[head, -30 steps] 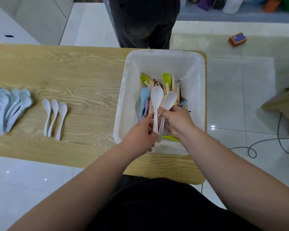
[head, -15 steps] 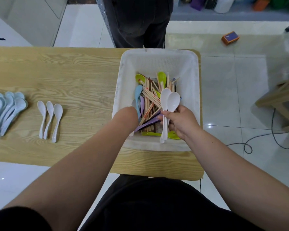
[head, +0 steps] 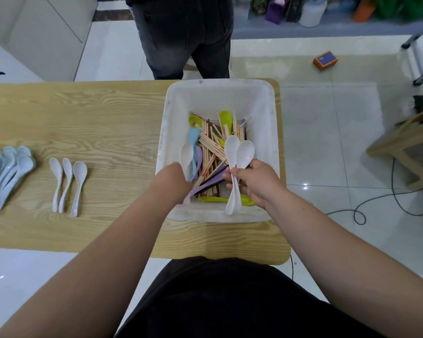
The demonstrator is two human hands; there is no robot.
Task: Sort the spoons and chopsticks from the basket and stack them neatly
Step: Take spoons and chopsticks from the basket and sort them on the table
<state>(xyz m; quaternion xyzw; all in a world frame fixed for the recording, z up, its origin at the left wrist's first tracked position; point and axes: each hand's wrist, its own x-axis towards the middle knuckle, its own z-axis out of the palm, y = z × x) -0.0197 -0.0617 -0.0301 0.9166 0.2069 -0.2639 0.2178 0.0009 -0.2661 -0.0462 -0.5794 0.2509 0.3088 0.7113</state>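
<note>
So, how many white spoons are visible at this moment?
6. Three white spoons lie side by side on the table, two are gripped in the right hand, and one is in the left hand over the basket. Others may be hidden under the chopsticks.

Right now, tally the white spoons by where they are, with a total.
Row of white spoons on the table: 3
White spoon in the left hand: 1
White spoons in the right hand: 2
Total: 6

place: indoor workroom or storage room, exact kind unclear
floor: glossy white tiles (head: 327, 142), loose black cable (head: 376, 203), orange box (head: 325, 60)
furniture: wood-grain table (head: 95, 118), white cabinets (head: 47, 32), low shelf (head: 327, 29) with bottles, bags
people: bystander in dark trousers (head: 186, 37)
</note>
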